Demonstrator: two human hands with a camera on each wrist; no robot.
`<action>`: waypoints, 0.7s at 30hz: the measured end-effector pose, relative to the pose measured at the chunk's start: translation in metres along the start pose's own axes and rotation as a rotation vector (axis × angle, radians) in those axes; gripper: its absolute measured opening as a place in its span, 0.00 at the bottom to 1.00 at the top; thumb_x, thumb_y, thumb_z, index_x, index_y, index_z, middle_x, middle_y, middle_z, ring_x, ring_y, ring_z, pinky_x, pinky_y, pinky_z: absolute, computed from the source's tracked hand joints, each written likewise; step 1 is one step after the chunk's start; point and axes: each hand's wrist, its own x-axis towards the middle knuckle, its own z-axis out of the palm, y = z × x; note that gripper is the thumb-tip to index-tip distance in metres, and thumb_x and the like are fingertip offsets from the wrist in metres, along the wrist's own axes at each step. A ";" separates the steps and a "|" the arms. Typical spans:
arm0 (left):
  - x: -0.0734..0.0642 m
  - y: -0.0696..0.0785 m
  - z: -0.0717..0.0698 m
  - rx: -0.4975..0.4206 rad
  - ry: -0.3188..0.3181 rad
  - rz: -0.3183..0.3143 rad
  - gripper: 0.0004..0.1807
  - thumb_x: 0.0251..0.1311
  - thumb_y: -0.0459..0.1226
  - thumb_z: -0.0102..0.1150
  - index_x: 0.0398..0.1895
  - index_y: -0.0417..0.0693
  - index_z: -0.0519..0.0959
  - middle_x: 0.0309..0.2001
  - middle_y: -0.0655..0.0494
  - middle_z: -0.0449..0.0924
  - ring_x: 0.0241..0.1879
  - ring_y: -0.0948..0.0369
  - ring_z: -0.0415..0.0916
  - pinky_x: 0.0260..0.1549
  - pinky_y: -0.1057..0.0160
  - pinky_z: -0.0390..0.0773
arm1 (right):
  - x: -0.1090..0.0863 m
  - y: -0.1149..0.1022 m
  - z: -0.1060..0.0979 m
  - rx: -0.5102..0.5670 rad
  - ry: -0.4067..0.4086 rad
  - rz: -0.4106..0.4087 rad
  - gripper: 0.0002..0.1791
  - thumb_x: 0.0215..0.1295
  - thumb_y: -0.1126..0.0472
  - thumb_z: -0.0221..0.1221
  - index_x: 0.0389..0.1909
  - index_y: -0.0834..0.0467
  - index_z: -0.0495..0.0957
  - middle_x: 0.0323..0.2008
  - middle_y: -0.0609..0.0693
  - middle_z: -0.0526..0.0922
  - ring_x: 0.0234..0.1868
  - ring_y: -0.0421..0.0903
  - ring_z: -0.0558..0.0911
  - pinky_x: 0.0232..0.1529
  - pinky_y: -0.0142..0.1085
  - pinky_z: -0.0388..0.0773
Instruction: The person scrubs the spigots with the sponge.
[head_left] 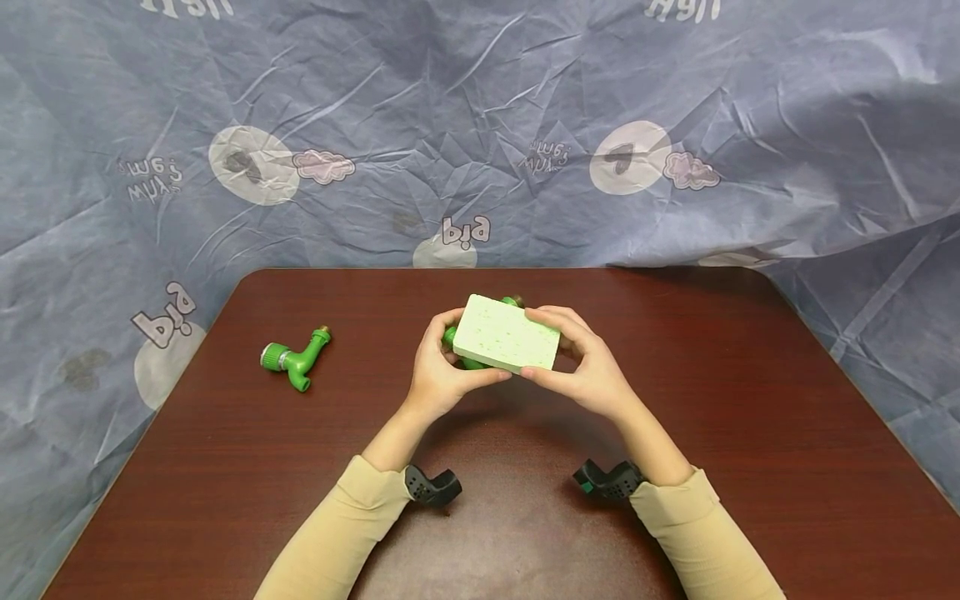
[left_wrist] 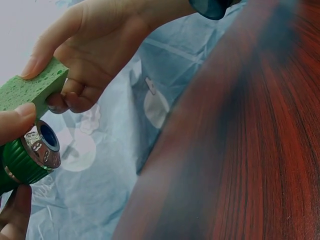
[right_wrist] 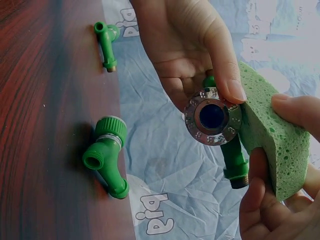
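Observation:
My left hand [head_left: 435, 375] grips a green plastic faucet [right_wrist: 235, 162], which has a silvery ring round a dark blue centre on its knob. In the head view the sponge hides most of this faucet. A light green sponge block [head_left: 506, 335] is pinched between thumb and fingers of my right hand [head_left: 592, 375]. The right wrist view has the sponge [right_wrist: 292, 150] against the knob's side, with the left thumb beside its edge. From the left wrist view, the ribbed green knob [left_wrist: 30, 162] sits just below the sponge [left_wrist: 37, 87].
A second green faucet [head_left: 300, 358] lies on the left of the dark red-brown table [head_left: 225, 483]. Two loose faucets show in the right wrist view, one nearer [right_wrist: 112, 170] and one farther [right_wrist: 106, 50]. A wrinkled blue-grey printed cloth [head_left: 480, 100] hangs behind the table.

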 end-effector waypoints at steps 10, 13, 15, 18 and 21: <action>0.005 -0.028 -0.001 -0.133 -0.016 0.046 0.48 0.30 0.15 0.71 0.61 0.31 0.59 0.48 0.45 0.73 0.39 0.64 0.77 0.37 0.65 0.79 | 0.001 -0.002 -0.001 -0.005 0.011 0.011 0.36 0.46 0.81 0.65 0.60 0.72 0.66 0.56 0.63 0.67 0.43 0.41 0.77 0.40 0.28 0.77; 0.007 -0.033 -0.003 -0.137 0.006 0.054 0.47 0.31 0.16 0.72 0.60 0.32 0.60 0.50 0.45 0.72 0.40 0.62 0.77 0.41 0.62 0.79 | 0.001 -0.003 -0.006 -0.024 0.041 0.010 0.36 0.46 0.81 0.65 0.60 0.72 0.67 0.56 0.63 0.67 0.42 0.41 0.77 0.39 0.28 0.77; 0.008 -0.033 -0.005 -0.138 0.033 0.061 0.45 0.31 0.16 0.71 0.59 0.33 0.62 0.52 0.44 0.71 0.41 0.62 0.77 0.43 0.61 0.79 | 0.001 -0.001 -0.011 -0.035 0.060 0.006 0.35 0.46 0.81 0.65 0.60 0.71 0.67 0.56 0.63 0.67 0.42 0.41 0.77 0.38 0.28 0.77; 0.011 -0.032 -0.010 -0.157 0.089 0.069 0.44 0.31 0.16 0.71 0.59 0.34 0.63 0.55 0.43 0.69 0.40 0.61 0.77 0.43 0.62 0.79 | 0.000 0.006 -0.019 -0.025 0.064 0.008 0.36 0.46 0.81 0.65 0.61 0.68 0.68 0.57 0.61 0.67 0.41 0.43 0.78 0.37 0.27 0.78; 0.014 -0.030 -0.015 -0.193 0.136 0.063 0.43 0.31 0.16 0.69 0.58 0.35 0.64 0.55 0.40 0.69 0.39 0.62 0.77 0.41 0.65 0.78 | -0.001 0.016 -0.027 -0.001 0.047 0.013 0.38 0.47 0.80 0.66 0.62 0.64 0.68 0.58 0.58 0.67 0.40 0.45 0.79 0.38 0.29 0.79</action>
